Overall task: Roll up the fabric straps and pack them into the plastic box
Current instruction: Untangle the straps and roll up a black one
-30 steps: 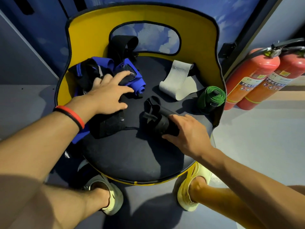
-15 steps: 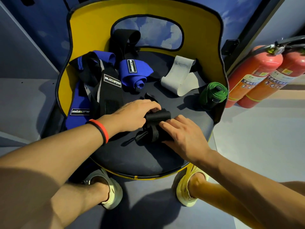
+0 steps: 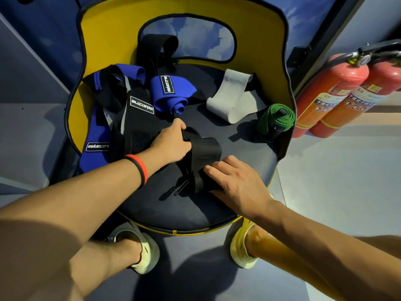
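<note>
Two hands work one black strap [image 3: 204, 148], which lies between them on the chair seat [image 3: 249, 153]. It looks soft, light and floppy, so it is best pinched at one end and rolled tight. The left hand [image 3: 171, 144] clutches the strap's far end. The right hand [image 3: 236, 183], fingers flat, presses the near part down.

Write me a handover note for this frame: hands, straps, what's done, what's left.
Hands: left hand grips the upper end of the black strap; right hand presses flat on its lower end, on the chair seat.
Done: green strap rolled, blue strap loosely rolled.
Left: roll the black one, the grey strap and the black-and-blue pile at left; pack all. No plastic box in view.
</note>
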Action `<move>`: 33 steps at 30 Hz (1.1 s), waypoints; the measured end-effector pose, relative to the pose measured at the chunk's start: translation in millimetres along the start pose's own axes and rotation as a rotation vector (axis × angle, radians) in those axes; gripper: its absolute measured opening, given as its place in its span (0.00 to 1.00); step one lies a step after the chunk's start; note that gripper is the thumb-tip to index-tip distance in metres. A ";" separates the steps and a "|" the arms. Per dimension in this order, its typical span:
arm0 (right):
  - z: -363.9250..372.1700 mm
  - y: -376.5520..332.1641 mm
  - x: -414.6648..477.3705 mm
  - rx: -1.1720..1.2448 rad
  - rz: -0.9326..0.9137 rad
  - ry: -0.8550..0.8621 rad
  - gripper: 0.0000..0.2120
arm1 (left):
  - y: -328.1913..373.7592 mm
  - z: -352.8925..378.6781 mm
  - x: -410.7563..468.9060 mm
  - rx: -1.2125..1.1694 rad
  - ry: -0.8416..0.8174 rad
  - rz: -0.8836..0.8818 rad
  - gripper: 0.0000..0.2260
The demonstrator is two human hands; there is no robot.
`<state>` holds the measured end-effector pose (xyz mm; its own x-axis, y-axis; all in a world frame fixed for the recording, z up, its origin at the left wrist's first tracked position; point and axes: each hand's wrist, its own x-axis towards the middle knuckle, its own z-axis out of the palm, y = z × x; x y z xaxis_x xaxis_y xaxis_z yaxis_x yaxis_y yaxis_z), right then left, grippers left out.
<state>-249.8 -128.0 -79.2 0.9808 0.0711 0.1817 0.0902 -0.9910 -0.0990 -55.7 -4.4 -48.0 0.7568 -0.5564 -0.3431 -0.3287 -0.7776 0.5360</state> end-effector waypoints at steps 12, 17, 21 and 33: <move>-10.0 -6.6 -2.1 0.004 0.021 -0.035 0.28 | -5.3 18.0 6.2 -0.320 0.140 0.058 0.21; -11.9 -6.9 1.6 0.041 0.074 -0.079 0.27 | -2.3 10.5 6.3 -0.430 0.122 0.120 0.14; -14.7 -6.8 7.0 0.047 0.102 -0.127 0.28 | 8.9 1.3 12.7 -0.537 0.043 0.079 0.10; -20.0 -6.2 12.2 0.057 0.114 -0.209 0.29 | 13.4 7.4 23.4 -0.707 0.051 -0.013 0.16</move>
<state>-241.8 -123.2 -56.8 0.9991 -0.0130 -0.0398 -0.0194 -0.9864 -0.1631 -46.6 -30.0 -54.6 0.7896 -0.5200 -0.3257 0.1130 -0.3984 0.9102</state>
